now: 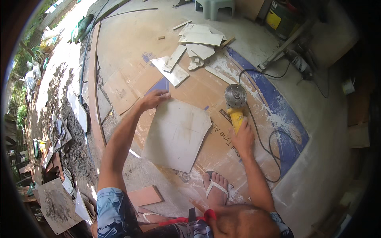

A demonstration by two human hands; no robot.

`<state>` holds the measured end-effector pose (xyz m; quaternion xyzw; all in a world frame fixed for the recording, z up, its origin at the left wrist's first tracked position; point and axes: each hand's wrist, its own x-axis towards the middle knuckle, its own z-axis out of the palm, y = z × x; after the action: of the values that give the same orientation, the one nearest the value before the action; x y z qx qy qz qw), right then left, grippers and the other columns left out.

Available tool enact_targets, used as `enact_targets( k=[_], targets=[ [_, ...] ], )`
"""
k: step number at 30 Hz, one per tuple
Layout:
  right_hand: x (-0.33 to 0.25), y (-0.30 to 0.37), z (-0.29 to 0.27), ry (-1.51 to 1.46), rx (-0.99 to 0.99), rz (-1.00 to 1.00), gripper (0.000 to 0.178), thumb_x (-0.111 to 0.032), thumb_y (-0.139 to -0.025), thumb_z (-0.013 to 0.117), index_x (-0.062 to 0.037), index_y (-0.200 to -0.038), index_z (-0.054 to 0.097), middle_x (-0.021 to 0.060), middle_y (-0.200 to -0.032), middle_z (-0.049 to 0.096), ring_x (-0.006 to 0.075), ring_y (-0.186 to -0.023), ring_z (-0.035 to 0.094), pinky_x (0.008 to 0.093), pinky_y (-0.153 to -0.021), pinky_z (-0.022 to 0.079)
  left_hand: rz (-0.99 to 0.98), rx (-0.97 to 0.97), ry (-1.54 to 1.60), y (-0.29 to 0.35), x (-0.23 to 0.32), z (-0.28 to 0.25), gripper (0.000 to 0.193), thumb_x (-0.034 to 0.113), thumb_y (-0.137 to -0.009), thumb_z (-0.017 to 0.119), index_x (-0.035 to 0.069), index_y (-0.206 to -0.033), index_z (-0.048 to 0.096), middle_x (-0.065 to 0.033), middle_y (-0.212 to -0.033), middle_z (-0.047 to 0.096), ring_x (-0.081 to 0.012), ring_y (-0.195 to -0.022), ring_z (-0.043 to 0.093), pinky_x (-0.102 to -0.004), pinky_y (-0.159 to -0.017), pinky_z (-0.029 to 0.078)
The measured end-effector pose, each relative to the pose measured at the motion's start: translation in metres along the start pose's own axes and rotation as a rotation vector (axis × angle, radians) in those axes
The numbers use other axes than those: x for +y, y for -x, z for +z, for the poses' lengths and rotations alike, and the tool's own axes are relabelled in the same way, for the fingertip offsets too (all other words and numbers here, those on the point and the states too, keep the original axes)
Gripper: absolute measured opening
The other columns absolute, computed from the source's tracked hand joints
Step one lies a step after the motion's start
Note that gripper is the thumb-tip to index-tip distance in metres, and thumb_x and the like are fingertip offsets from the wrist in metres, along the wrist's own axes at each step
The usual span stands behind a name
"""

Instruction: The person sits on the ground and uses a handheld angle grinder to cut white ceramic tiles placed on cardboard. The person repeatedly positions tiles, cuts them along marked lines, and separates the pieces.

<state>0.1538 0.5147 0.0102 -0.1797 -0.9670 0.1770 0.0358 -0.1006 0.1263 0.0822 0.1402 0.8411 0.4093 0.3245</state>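
Note:
My right hand (243, 139) is wrapped round the yellow body of an angle grinder (237, 116). Its metal guard and toothed disc face up, just above the cardboard; whether the disc spins I cannot tell. A black cord runs from the tool. My left hand (155, 98) grips the top left corner of a large pale tile (176, 133) with an uneven outline. Faint lines cross the tile's face. Below it lies a flattened cardboard sheet (214, 154) with a blue border and white dust.
Broken white tile pieces (201, 38) are piled beyond the cardboard. My sandalled foot (216, 188) is close to the tile's lower edge. A reddish block (145, 195) lies nearby. A long wooden plank (93, 83) runs along the left, with rubble past it. A green stool (214, 7) stands at the back.

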Motion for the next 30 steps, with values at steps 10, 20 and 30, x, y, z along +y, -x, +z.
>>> enact_targets(
  k=[10, 20, 30],
  targets=[
    [0.001, -0.004, -0.008, 0.072, -0.065, 0.060, 0.093, -0.047, -0.094, 0.081, 0.0047, -0.158, 0.038, 0.0320, -0.127, 0.067, 0.0512, -0.114, 0.069, 0.0579, -0.094, 0.057, 0.351, 0.918, -0.464, -0.018, 0.051, 0.108, 0.073, 0.032, -0.096, 0.084, 0.010, -0.158, 0.052, -0.0219, -0.140, 0.061, -0.0431, -0.127, 0.058, -0.0525, -0.108, 0.048],
    [0.008, -0.015, -0.016, 0.071, -0.019, 0.007, 0.098, -0.046, -0.083, 0.092, 0.0064, -0.150, 0.045, 0.0331, -0.125, 0.069, 0.0542, -0.114, 0.069, 0.0586, -0.097, 0.055, 0.188, 0.642, -0.650, 0.155, -0.025, 0.274, 0.074, 0.044, -0.097, 0.079, 0.021, -0.161, 0.051, -0.0128, -0.162, 0.046, -0.0358, -0.147, 0.043, -0.0571, -0.118, 0.032],
    [0.044, -0.026, -0.020, -0.355, -0.225, 0.056, 0.082, -0.021, -0.089, 0.083, 0.0083, -0.155, 0.044, 0.0299, -0.131, 0.068, 0.0426, -0.113, 0.071, 0.0498, -0.100, 0.055, 0.157, 0.787, 0.002, 0.118, 0.012, 0.302, 0.076, 0.028, -0.095, 0.081, 0.004, -0.160, 0.049, -0.0218, -0.141, 0.058, -0.0388, -0.133, 0.057, -0.0496, -0.111, 0.047]
  ],
)
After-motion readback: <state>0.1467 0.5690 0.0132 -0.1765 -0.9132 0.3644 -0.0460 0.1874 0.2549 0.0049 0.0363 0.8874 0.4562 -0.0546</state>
